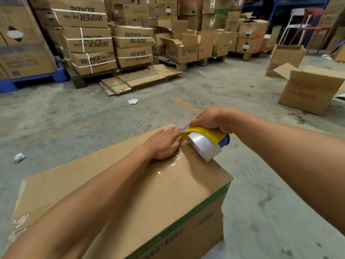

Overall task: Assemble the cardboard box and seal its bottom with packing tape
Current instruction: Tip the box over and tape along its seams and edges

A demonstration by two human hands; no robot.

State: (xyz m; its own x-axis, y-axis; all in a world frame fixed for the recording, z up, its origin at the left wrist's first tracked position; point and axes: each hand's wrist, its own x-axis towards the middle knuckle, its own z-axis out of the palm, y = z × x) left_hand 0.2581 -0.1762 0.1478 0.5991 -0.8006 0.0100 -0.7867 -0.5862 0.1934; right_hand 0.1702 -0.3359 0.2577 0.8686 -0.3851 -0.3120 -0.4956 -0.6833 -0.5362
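Observation:
A brown cardboard box [78,176] with a green stripe stands on the concrete floor right in front of me, its closed flaps facing up. Clear packing tape [177,159] shines along the seam near the far right corner, and more shows at the near left edge. My left hand [164,144] lies flat on the flaps, fingers straight, pressing the tape near the far edge. My right hand [209,118] grips a yellow and blue tape dispenser [205,139] holding a white tape roll, set against the box top beside my left fingertips.
Stacks of "WIPER BLADE" cartons [89,38] on pallets fill the back. Flattened cardboard [138,79] lies on the floor ahead. Open boxes [308,90] stand to the right. Crumpled paper scraps [19,157] lie on the floor at the left and middle.

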